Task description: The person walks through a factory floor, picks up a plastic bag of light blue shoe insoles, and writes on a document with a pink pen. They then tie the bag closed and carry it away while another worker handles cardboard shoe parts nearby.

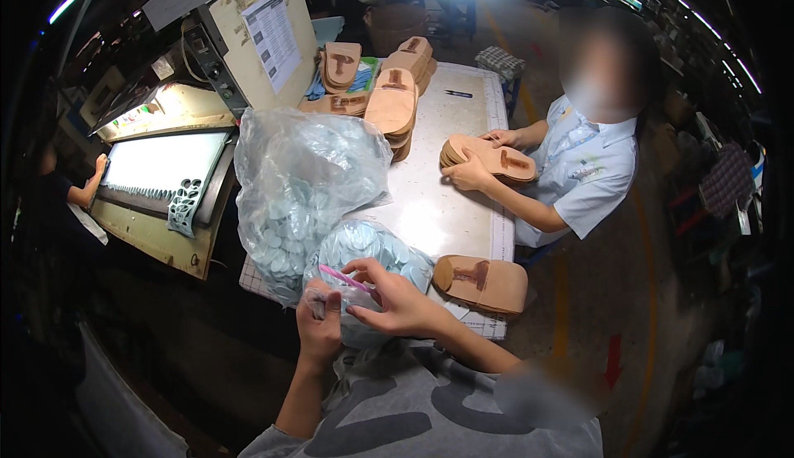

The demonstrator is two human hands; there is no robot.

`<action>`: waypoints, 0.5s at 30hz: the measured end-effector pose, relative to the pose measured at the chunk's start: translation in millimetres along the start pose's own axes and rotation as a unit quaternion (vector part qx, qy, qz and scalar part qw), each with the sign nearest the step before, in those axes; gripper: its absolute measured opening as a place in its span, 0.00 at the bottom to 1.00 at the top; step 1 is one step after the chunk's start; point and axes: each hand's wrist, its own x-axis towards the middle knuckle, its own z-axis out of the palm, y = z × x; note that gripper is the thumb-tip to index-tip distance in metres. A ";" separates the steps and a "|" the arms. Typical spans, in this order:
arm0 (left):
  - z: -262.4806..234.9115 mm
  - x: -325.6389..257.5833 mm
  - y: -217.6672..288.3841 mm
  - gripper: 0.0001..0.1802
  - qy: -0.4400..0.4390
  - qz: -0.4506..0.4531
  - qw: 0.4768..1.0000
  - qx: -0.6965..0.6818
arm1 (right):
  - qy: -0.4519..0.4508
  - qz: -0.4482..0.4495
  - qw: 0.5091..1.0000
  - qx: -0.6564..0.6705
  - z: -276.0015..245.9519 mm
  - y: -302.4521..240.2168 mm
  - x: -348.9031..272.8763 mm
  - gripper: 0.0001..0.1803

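From my remote view, the left hand is closed, thumb up, on gathered clear plastic at the near bag of pale-blue discs. The right hand is half-curled, thumb apart from forefinger; a slim pink strip runs in among its fingers, but I can't tell how firmly it is pinched. The strip's long axis points from ten to four o'clock, its four-o'clock end nearer the right hand, its free end just above the left. The near bag sits at twelve to one o'clock from my hands, by the desk edge; a larger disc bag stands at eleven.
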 end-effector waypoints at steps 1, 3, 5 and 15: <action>-2.9 -0.3 -1.2 0.07 0.006 0.007 1.000 0.016 | -0.002 -0.014 1.000 0.013 -0.1 0.6 0.0 0.13; -5.3 0.0 0.9 0.08 0.010 0.018 0.998 0.053 | -0.001 0.026 0.997 0.075 -0.3 4.7 0.3 0.10; -2.7 1.0 7.3 0.10 0.004 0.025 0.995 0.094 | 0.024 0.068 0.991 0.117 0.6 11.2 1.7 0.08; 1.2 2.9 14.0 0.35 -0.101 0.116 0.939 0.309 | 0.185 0.096 0.978 0.032 34.8 24.7 6.6 0.10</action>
